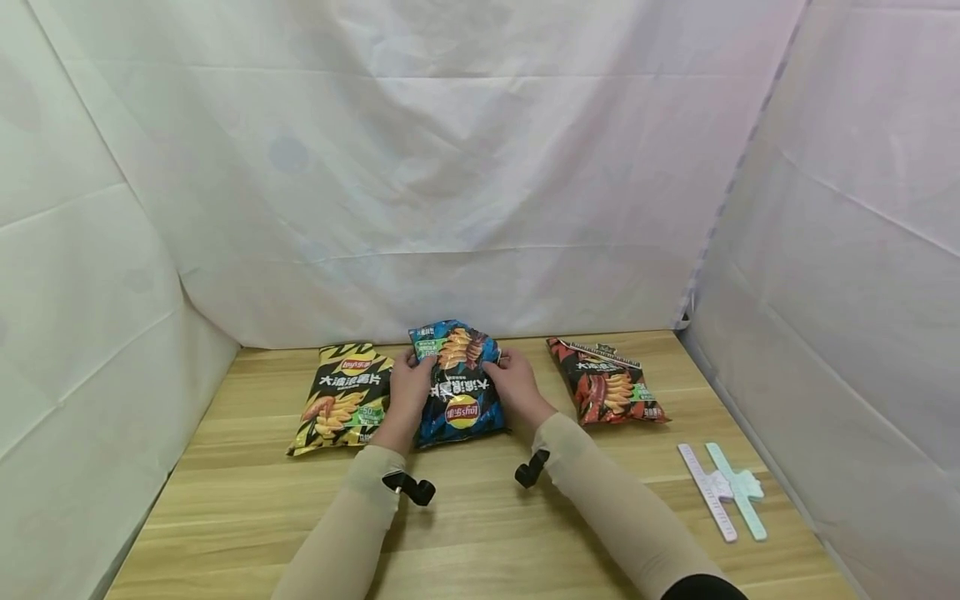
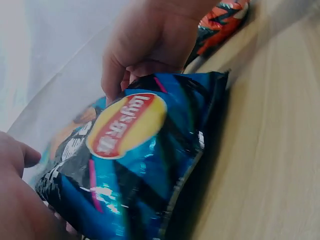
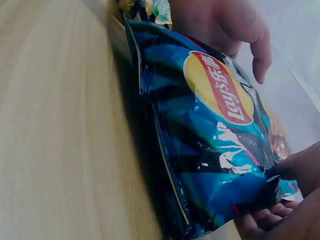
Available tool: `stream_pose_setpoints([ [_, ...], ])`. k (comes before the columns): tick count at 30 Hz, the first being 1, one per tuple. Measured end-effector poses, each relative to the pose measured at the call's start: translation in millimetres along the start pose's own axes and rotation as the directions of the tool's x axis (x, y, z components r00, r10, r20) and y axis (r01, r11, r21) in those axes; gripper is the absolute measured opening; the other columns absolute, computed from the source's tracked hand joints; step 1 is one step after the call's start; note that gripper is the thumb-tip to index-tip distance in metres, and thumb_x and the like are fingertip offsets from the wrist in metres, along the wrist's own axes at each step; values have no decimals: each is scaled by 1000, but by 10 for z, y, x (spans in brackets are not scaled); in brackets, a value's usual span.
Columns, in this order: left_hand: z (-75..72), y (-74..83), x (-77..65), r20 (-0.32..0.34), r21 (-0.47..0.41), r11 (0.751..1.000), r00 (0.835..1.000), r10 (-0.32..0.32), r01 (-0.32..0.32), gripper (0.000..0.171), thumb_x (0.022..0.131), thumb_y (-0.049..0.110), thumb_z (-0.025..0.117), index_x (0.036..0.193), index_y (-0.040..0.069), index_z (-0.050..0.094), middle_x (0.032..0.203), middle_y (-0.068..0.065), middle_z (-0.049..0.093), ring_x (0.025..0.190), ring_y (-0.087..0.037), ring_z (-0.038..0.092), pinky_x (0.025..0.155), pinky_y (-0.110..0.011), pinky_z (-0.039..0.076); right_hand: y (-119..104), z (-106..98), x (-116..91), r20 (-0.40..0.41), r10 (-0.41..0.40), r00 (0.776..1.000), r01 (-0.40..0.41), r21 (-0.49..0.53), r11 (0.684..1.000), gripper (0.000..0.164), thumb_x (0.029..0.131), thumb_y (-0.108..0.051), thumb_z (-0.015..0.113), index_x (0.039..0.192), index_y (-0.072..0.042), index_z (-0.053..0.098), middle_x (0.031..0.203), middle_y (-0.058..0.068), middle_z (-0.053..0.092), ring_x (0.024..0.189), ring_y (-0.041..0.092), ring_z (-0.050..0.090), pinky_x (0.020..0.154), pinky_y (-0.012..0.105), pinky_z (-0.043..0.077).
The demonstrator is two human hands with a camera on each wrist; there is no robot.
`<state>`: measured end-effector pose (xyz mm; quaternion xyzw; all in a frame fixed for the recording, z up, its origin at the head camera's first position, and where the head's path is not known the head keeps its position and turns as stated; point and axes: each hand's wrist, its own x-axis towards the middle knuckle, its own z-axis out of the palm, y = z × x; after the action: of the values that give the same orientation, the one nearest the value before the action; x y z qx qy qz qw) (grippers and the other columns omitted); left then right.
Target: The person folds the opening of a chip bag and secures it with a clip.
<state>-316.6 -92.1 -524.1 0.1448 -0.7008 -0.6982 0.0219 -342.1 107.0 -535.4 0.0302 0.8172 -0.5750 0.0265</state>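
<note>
A blue and black chip bag (image 1: 461,387) with a round yellow and red logo is held between both hands, its logo end toward the person and upside down in the head view. My left hand (image 1: 411,387) grips its left side, thumb on the front and fingers behind. On the opposite side my right hand (image 1: 519,385) grips in the same way, fingers curled under the edge in the right wrist view. The bag's lower seam (image 2: 175,195) hangs close over the table in the left wrist view.
Left of the hands lies a yellow chip bag (image 1: 347,396). A red chip bag (image 1: 611,385) with a clip (image 1: 600,354) across its top lies to the right. Nearer, a pink clip (image 1: 708,492) and a mint clip (image 1: 738,492) lie on the wooden table (image 1: 480,533). White cloth walls (image 1: 480,167) surround it.
</note>
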Motion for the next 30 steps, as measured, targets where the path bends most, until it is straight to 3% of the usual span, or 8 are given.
stream_pose_setpoints([
  [4, -16, 44, -25, 17, -49, 998, 999, 28, -27, 84, 113, 33, 66, 175, 1, 20, 180, -22, 23, 163, -42, 30, 127, -59, 33, -38, -59, -90, -17, -81, 997, 81, 11, 997, 45, 111, -26, 70, 145, 1, 59, 139, 25, 68, 126, 37, 67, 100, 53, 57],
  [9, -39, 98, -66, 100, -93, 994, 993, 66, -56, 76, 111, 36, 70, 171, 3, 36, 175, -20, 34, 164, -40, 28, 129, -62, 28, -62, -148, -199, -10, -140, 990, 140, 51, 989, 28, 111, -27, 72, 128, -5, 66, 111, 13, 75, 89, 23, 65, 74, 40, 51],
  [13, -48, 138, -99, 169, -128, 986, 977, 131, -111, 70, 109, 34, 74, 168, 9, 45, 171, -16, 44, 161, -37, 34, 128, -62, 30, -80, -237, -305, -13, -176, 984, 177, 93, 980, 21, 110, -25, 74, 113, -7, 62, 102, 10, 76, 74, 19, 56, 65, 35, 42],
  [17, -62, 168, -152, 234, -170, 970, 949, 212, -175, 52, 109, 22, 75, 156, 8, 59, 153, -15, 61, 148, -32, 52, 123, -56, 40, -111, -332, -417, -13, -212, 977, 211, 172, 962, 21, 108, -18, 75, 104, -6, 59, 109, 14, 78, 85, 17, 67, 70, 31, 51],
  [20, -78, 193, -210, 281, -206, 958, 926, 251, -197, 37, 108, 13, 74, 143, 6, 65, 137, -11, 70, 131, -26, 64, 114, -44, 51, -115, -410, -491, -12, -252, 968, 248, 219, 944, 21, 106, -13, 77, 99, -4, 59, 113, 16, 80, 98, 20, 74, 76, 30, 56],
  [26, -120, 250, -318, 342, -194, 949, 890, 301, -246, 30, 108, 10, 74, 135, 4, 65, 125, -10, 74, 113, -21, 72, 96, -32, 60, -127, -550, -621, -31, -343, 939, 341, 209, 916, 16, 101, -8, 83, 101, -1, 69, 110, 16, 80, 104, 22, 78, 85, 26, 62],
  [30, -138, 287, -381, 373, -186, 937, 861, 346, -295, 25, 107, 11, 75, 130, 3, 66, 120, -8, 75, 110, -20, 71, 91, -31, 59, -116, -614, -670, -40, -370, 928, 370, 206, 906, 16, 99, -5, 84, 97, -1, 68, 104, 13, 79, 98, 17, 78, 80, 26, 62],
])
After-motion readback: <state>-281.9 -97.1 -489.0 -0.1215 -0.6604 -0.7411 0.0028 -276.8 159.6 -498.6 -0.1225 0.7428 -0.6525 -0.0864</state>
